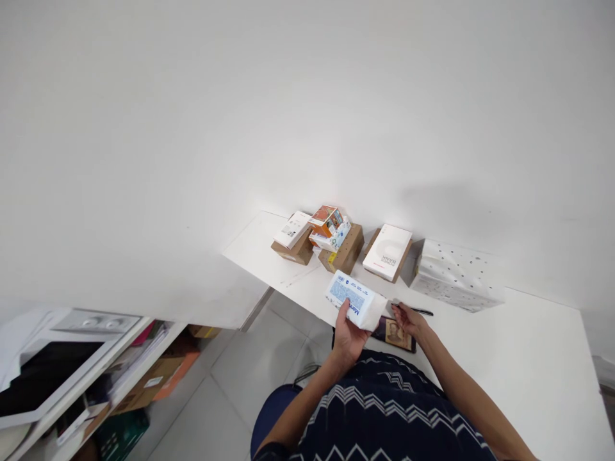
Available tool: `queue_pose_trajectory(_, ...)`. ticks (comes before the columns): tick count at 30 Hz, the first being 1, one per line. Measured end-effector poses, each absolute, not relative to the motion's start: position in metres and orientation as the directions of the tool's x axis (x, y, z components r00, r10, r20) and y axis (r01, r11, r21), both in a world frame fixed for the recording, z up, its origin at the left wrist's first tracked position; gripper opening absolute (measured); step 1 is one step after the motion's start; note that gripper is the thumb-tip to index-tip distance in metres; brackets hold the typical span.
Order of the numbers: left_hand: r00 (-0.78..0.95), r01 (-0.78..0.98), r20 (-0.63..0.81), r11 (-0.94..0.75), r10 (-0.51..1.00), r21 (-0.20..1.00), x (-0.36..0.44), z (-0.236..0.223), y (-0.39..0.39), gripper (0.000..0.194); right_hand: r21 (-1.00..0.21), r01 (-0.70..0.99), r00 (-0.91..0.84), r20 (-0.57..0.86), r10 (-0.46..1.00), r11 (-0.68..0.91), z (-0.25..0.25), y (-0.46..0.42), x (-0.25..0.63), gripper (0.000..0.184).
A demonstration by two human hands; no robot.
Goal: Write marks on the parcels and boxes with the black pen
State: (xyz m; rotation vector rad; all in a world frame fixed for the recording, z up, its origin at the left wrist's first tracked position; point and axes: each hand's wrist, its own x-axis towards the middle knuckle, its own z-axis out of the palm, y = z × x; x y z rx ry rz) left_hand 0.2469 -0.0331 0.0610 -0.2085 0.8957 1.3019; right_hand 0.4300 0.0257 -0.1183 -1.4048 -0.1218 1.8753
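Note:
My left hand is closed around the near side of a white packet with blue print, held tilted above the table's front edge. My right hand pinches a slim black pen, whose back end sticks out to the right. The pen's front end points toward the packet's right end, and I cannot tell whether they touch. Under my right hand lies a dark, flat, phone-like object with a portrait picture on it, partly covered by the hand.
On the white table, along the wall, stand cardboard boxes with smaller boxes on top, a white power bank box and a white dotted box. A blue seat is below me. Shelves stand at lower left.

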Motion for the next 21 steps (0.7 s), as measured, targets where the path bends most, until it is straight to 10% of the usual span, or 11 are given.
queue_pose_trajectory(10,0.089,-0.944,-0.708,0.286,0.700,0.163,0.232,0.054,-0.026,0.036,-0.767,0.369,0.015,-0.560,0.828,-0.525,-0.111,0.005,0.419,0.029)
queue_pose_trajectory(21,0.006,-0.986,-0.718,0.125,0.696,0.113,0.212,0.045,-0.017,0.036,-0.548,0.830,-0.324,-0.328,0.887,0.100,-0.100,-0.030,0.412,0.078)
